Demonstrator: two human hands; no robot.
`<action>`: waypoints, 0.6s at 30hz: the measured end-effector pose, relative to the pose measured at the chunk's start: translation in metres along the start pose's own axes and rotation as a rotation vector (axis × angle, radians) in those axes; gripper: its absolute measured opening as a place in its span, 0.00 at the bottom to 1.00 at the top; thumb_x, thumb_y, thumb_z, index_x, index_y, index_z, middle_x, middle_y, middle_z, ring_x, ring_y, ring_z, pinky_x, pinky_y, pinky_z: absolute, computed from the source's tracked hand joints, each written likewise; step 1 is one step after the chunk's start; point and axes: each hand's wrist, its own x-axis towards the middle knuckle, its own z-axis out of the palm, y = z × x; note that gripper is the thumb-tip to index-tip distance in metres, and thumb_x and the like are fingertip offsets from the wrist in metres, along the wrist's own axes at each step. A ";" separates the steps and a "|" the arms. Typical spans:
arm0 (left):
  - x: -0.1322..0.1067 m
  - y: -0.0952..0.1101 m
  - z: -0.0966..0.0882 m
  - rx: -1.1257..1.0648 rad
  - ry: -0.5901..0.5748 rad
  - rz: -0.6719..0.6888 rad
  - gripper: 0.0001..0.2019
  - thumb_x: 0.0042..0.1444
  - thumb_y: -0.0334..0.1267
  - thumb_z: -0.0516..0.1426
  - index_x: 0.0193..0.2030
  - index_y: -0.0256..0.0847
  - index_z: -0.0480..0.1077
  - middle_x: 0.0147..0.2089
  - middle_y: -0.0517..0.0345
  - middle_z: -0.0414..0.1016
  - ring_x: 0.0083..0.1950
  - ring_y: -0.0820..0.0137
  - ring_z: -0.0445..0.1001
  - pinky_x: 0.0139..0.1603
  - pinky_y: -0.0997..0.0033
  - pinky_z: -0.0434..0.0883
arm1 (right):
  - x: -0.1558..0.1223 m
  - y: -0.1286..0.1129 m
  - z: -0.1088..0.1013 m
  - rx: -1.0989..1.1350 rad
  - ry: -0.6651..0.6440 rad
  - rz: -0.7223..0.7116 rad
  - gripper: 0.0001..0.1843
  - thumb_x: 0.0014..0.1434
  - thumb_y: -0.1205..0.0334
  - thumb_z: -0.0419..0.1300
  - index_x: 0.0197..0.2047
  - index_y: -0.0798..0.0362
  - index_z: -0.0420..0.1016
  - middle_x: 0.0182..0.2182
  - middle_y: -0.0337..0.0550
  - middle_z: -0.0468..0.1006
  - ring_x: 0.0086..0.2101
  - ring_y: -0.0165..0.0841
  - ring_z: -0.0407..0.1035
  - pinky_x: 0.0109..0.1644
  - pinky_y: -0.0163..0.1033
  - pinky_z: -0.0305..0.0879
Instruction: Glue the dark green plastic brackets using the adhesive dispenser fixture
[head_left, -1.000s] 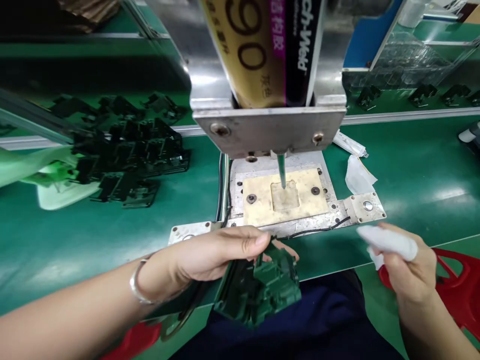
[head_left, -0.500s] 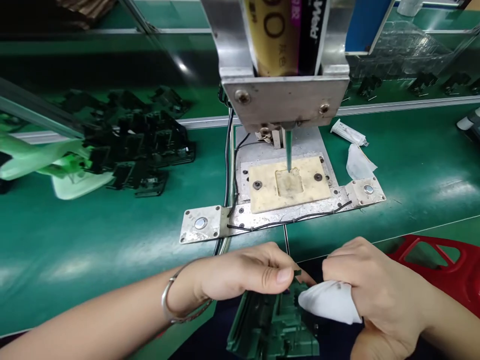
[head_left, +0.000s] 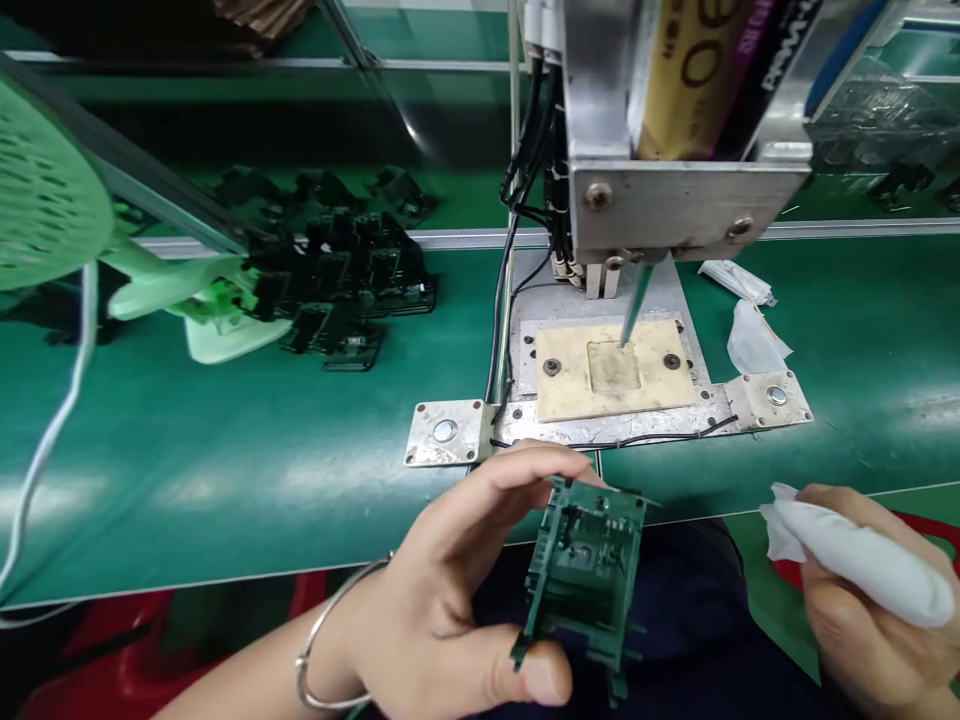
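My left hand [head_left: 450,590] grips a dark green moulded plastic frame [head_left: 585,570] between thumb and fingers, holding it up with its ribbed face towards me. It hangs just in front of the bench edge. My right hand [head_left: 855,610] is off to the right, apart from the frame, and pinches a folded white cloth [head_left: 855,560]. Above both hands, a metal dispensing head carries a thin glue nozzle [head_left: 637,305], its tip over a cream fixture plate [head_left: 615,370] with a square recess. A metal bangle circles my left wrist.
A heap of dark plastic frames [head_left: 337,270] lies on the green belt [head_left: 225,480] to the left, beside a pale green fan [head_left: 45,180]. A white tube [head_left: 739,282] and a clear bag [head_left: 754,340] lie right of the fixture. A red plastic stool [head_left: 127,650] shows below the bench.
The cloth has come away from the frame and my right hand has moved right. My left hand has raised the frame and turned its face towards me. The view has shifted slightly.
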 end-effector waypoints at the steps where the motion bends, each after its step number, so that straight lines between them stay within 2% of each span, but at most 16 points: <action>1: -0.003 -0.003 0.003 0.035 0.061 0.063 0.32 0.59 0.49 0.70 0.68 0.56 0.67 0.55 0.52 0.76 0.55 0.60 0.79 0.58 0.66 0.78 | -0.001 0.000 0.002 -0.027 -0.067 -0.104 0.11 0.61 0.52 0.68 0.47 0.42 0.81 0.35 0.43 0.80 0.31 0.41 0.75 0.33 0.47 0.73; 3: -0.005 -0.011 0.011 0.059 0.131 0.164 0.29 0.59 0.46 0.70 0.66 0.53 0.68 0.54 0.51 0.75 0.56 0.61 0.78 0.61 0.67 0.77 | 0.004 -0.007 0.010 -0.045 -0.288 -0.247 0.08 0.60 0.59 0.68 0.44 0.45 0.80 0.28 0.39 0.78 0.25 0.37 0.73 0.28 0.42 0.70; 5: -0.002 -0.018 0.016 0.055 0.143 0.213 0.30 0.59 0.44 0.70 0.66 0.50 0.67 0.54 0.51 0.74 0.57 0.61 0.77 0.62 0.68 0.77 | 0.012 -0.019 0.024 -0.017 -0.447 -0.263 0.05 0.59 0.61 0.69 0.37 0.49 0.76 0.21 0.35 0.71 0.20 0.32 0.67 0.23 0.39 0.64; 6: 0.000 -0.020 0.018 0.052 0.137 0.221 0.30 0.59 0.43 0.70 0.66 0.49 0.67 0.54 0.51 0.74 0.57 0.61 0.76 0.63 0.68 0.76 | 0.015 -0.026 0.032 -0.006 -0.491 -0.258 0.07 0.59 0.63 0.68 0.33 0.49 0.73 0.19 0.34 0.68 0.18 0.30 0.64 0.22 0.38 0.61; 9: 0.001 -0.022 0.021 0.060 0.113 0.243 0.30 0.58 0.39 0.70 0.65 0.49 0.66 0.53 0.51 0.74 0.57 0.61 0.76 0.64 0.66 0.76 | 0.020 -0.036 0.054 0.030 -0.499 -0.309 0.12 0.63 0.67 0.60 0.28 0.50 0.68 0.18 0.34 0.64 0.17 0.29 0.60 0.23 0.38 0.55; 11: -0.001 -0.020 0.020 0.081 0.111 0.255 0.30 0.57 0.37 0.70 0.65 0.49 0.66 0.52 0.51 0.74 0.56 0.60 0.76 0.63 0.64 0.76 | 0.020 -0.034 0.062 0.047 -0.486 -0.328 0.14 0.66 0.68 0.54 0.28 0.50 0.69 0.18 0.36 0.65 0.18 0.30 0.60 0.23 0.39 0.54; 13: -0.001 -0.019 0.013 0.126 0.140 0.254 0.30 0.57 0.35 0.70 0.64 0.49 0.67 0.52 0.51 0.74 0.57 0.60 0.76 0.62 0.64 0.77 | 0.017 -0.022 0.061 0.009 -0.442 -0.321 0.12 0.67 0.68 0.55 0.31 0.51 0.72 0.19 0.36 0.67 0.18 0.30 0.61 0.24 0.39 0.55; 15: 0.004 -0.022 -0.005 0.201 0.246 0.253 0.29 0.55 0.33 0.71 0.62 0.51 0.69 0.54 0.51 0.72 0.59 0.59 0.75 0.61 0.63 0.78 | 0.012 0.000 0.051 -0.110 -0.316 -0.317 0.07 0.64 0.66 0.64 0.33 0.50 0.76 0.20 0.35 0.70 0.19 0.30 0.63 0.25 0.38 0.59; 16: 0.010 -0.025 -0.020 0.246 0.324 0.251 0.28 0.55 0.34 0.71 0.61 0.52 0.69 0.55 0.52 0.71 0.59 0.58 0.75 0.60 0.62 0.79 | 0.007 0.015 0.044 -0.181 -0.206 -0.313 0.06 0.61 0.65 0.69 0.32 0.49 0.76 0.21 0.35 0.72 0.19 0.30 0.65 0.25 0.37 0.60; 18: 0.031 -0.033 -0.059 0.342 0.494 0.221 0.27 0.53 0.38 0.72 0.58 0.54 0.70 0.56 0.53 0.70 0.58 0.58 0.76 0.59 0.59 0.78 | -0.005 0.052 0.026 -0.392 0.052 -0.144 0.06 0.57 0.59 0.73 0.34 0.49 0.81 0.25 0.39 0.78 0.22 0.33 0.70 0.25 0.39 0.62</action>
